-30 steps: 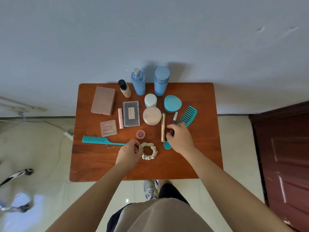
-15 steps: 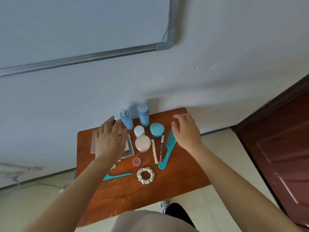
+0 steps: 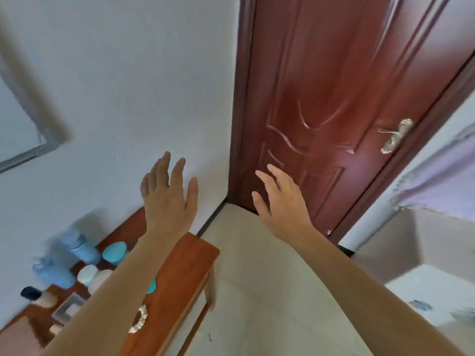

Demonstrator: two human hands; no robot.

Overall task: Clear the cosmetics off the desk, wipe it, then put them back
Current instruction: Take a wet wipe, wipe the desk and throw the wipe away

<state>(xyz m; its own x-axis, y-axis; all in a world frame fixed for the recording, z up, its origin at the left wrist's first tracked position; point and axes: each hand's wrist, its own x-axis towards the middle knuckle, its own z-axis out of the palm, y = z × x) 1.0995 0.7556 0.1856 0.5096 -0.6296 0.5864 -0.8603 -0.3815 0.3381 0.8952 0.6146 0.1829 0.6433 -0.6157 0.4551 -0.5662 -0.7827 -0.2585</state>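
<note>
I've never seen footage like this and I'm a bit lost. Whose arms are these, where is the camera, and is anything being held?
There is no machine here. These are a person's two bare arms, filmed by a wide-angle camera worn on their head that looks forward and down.

The left hand and the right hand are up in the air with fingers spread, and they hold nothing.

At lower left is a wooden desk, partly hidden by the left forearm. On it lie cosmetics: a blue bottle, a teal jar, a white jar and a hair scrunchie.

Ahead is a red-brown door with a metal handle. The picture is somewhat blurred.
</note>
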